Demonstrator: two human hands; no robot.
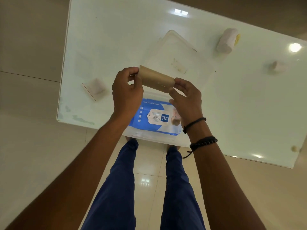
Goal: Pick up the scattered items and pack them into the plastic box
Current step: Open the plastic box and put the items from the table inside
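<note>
While both hands grip, smooth brown cardboard tube (157,78)

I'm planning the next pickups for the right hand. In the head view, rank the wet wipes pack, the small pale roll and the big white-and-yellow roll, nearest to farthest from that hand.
From the right hand:
1. Wet wipes pack, in the plastic box directly under the hand.
2. Small pale roll, out to the right on the table.
3. Big white-and-yellow roll, at the far right, farther back.

Head camera looks steeply down over table (103,47).
</note>
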